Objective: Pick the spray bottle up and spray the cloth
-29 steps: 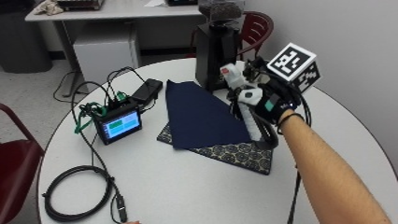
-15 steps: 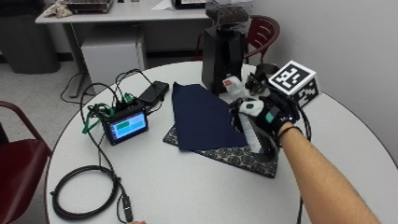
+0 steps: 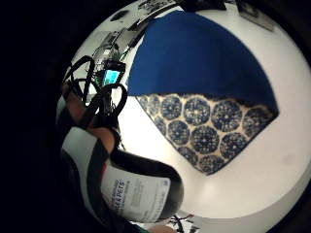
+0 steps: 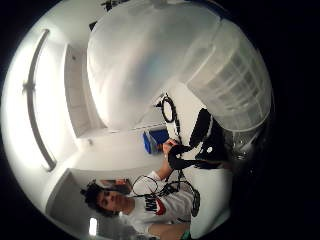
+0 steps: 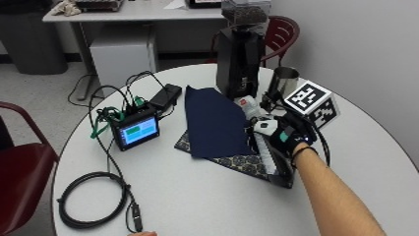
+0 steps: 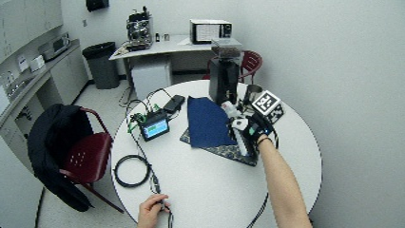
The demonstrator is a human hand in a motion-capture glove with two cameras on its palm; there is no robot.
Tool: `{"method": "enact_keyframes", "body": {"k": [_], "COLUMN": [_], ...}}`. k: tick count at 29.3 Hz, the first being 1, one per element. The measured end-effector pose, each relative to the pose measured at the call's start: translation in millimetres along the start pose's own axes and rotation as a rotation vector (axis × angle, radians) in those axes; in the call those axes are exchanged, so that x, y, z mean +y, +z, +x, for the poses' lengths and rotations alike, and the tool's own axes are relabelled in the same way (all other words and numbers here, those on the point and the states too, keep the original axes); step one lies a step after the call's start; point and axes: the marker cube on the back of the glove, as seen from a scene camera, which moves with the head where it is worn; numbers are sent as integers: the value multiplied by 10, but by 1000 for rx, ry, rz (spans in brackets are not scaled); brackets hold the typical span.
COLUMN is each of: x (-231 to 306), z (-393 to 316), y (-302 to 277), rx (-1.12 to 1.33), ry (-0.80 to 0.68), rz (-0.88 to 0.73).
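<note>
A dark blue cloth [image 5: 213, 120] lies flat on a blue-patterned mat [image 5: 243, 161] in the middle of the round table. My gloved right hand [image 5: 289, 138] is at the mat's right edge and grips a white spray bottle [image 5: 263, 145]. The bottle's red-and-white head [image 5: 248, 104] points away, toward the grinder. In the little finger side palm view the labelled bottle [image 3: 138, 193] sits close in the palm. Beyond it lie the cloth [image 3: 204, 53] and the mat [image 3: 209, 127]. The thumb side palm view shows mostly the ceiling and the bottle's pale body [image 4: 145, 65].
A black coffee grinder [image 5: 239, 54] and a steel pitcher [image 5: 283, 81] stand just behind the hand. Left of the cloth are a small lit screen [image 5: 136, 130], a black adapter [image 5: 167, 93] and a cable coil [image 5: 92, 199]. A bare hand [image 6: 155, 206] rests at the table's front edge.
The hand has carried the bottle toward the near side of the table along the mat's right edge. The cloth and mat have stayed put.
</note>
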Motion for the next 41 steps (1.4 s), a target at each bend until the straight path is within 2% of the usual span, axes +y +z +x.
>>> {"method": "enact_keyframes", "body": {"k": [3,7,11,15,24,41], "x": [-2,35,84,104,114,111], "z": [-98,-572,-1041,-1305,-1285,-895], "y": [-14,16,372,849,1648,2044], "rx": [-14,-58,-136,-201,-272,-306], "ry": [-33,-173,-334,-429,-539,-579], "rz": [23,99,188,216,157,137]}}
